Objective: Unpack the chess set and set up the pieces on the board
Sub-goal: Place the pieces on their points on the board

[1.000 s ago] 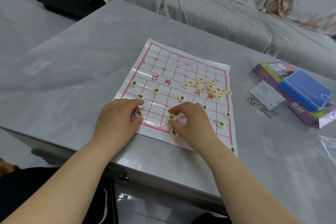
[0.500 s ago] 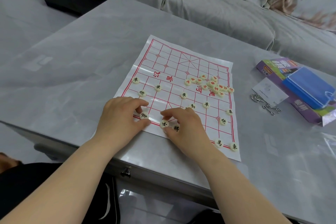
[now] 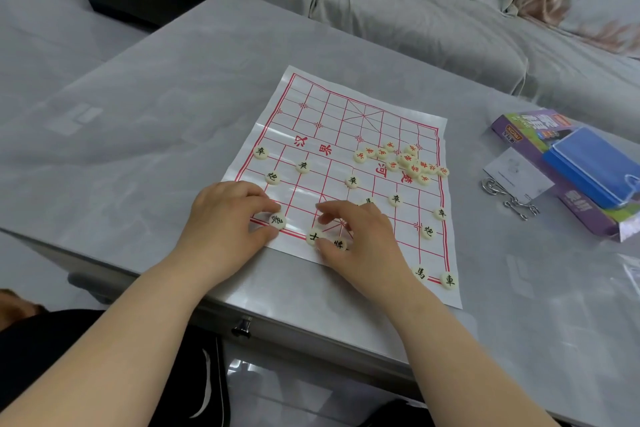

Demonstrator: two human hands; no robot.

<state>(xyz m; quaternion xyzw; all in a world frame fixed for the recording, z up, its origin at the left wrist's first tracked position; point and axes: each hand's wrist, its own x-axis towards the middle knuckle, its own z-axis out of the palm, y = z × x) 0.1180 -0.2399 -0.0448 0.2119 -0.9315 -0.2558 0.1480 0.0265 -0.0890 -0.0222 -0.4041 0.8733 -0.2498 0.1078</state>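
Observation:
A white paper chess board (image 3: pixel 322 121) with red lines lies on the grey table. Cream discs with black characters stand spread over its near half; a heap of red-lettered discs (image 3: pixel 408 161) sits right of centre. My left hand (image 3: pixel 225 222) pinches a black-lettered disc (image 3: pixel 277 220) between thumb and forefinger at the near left edge. My right hand (image 3: pixel 356 236) lies over the near middle, its thumb touching another black-lettered disc (image 3: pixel 313 237), with one more disc (image 3: pixel 339 244) under the palm's edge.
At the right lie a purple box (image 3: pixel 585 211) with a blue plastic case (image 3: pixel 588 166) on it, a white leaflet (image 3: pixel 516 172) and metal wire puzzles (image 3: pixel 519 206). A covered sofa (image 3: pixel 415 0) runs behind the table. The table's near edge (image 3: pixel 277 319) is close to me.
My right hand has slid a black-lettered disc to the near edge line, uncovering the discs at the near right corner. My left hand has kept its disc in place.

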